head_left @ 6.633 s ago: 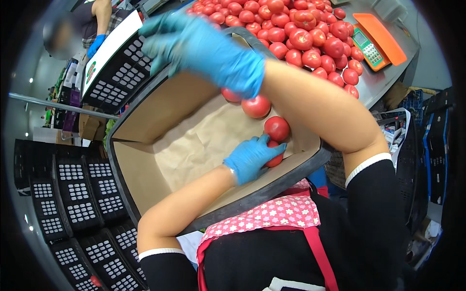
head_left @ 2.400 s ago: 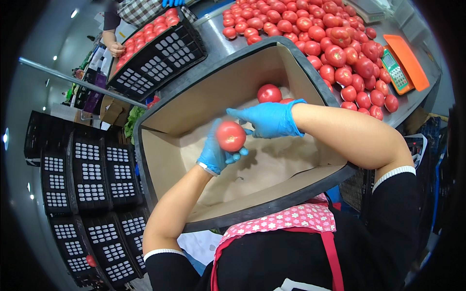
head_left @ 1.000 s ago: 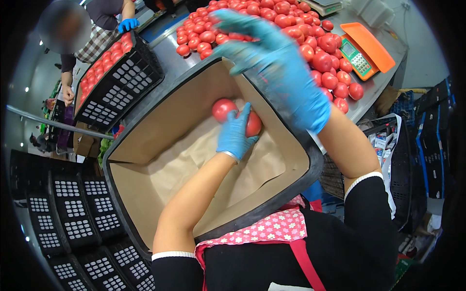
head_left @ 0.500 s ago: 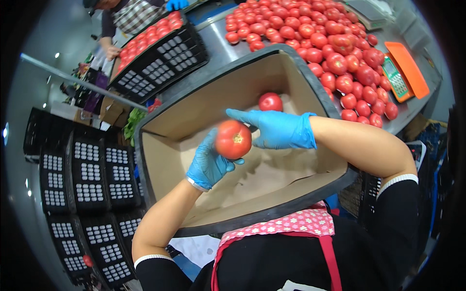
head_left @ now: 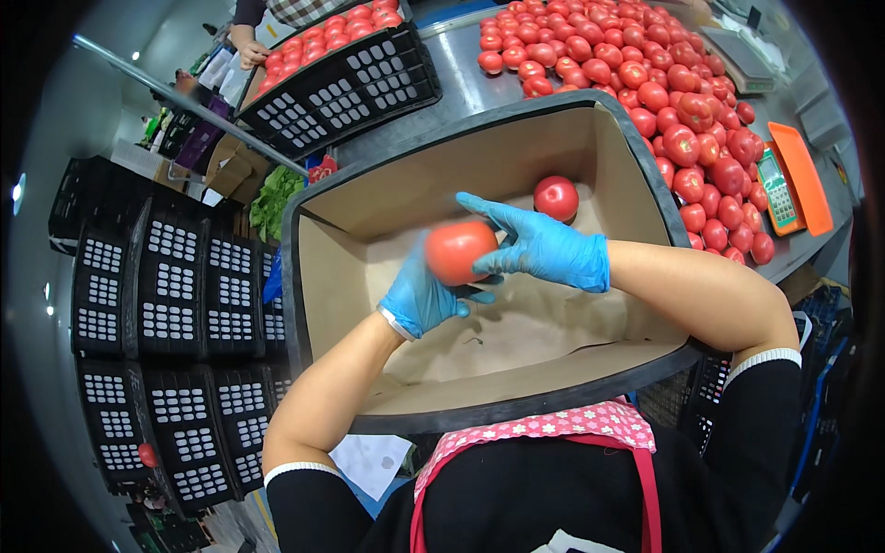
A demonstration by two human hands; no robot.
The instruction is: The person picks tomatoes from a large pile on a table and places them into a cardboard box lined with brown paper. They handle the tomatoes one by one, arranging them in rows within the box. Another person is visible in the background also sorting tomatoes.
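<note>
My left hand [head_left: 422, 293], in a blue glove, cups a large red tomato [head_left: 459, 252] from the left and below. The tomato is slightly blurred. At its right side is my right hand [head_left: 551, 247], also gloved in blue, with fingers spread and the lower ones touching the tomato's edge. Both hands are over a deep black crate [head_left: 293, 276] lined with brown cardboard [head_left: 442, 355]. Another red tomato [head_left: 556, 198] lies in the crate's far right corner, just beyond my right hand.
Many loose tomatoes [head_left: 678, 143] cover the metal table [head_left: 466, 78] at the far right, beside a green-and-orange handheld device [head_left: 779, 194]. A black crate of tomatoes [head_left: 346, 92] stands far left, with another person's hand [head_left: 252, 53] at it. Black crates [head_left: 175, 313] are stacked at left.
The held tomato has turned, so its stem end no longer shows. My right hand's fingers have spread and come against its right side. The whole view has shifted.
</note>
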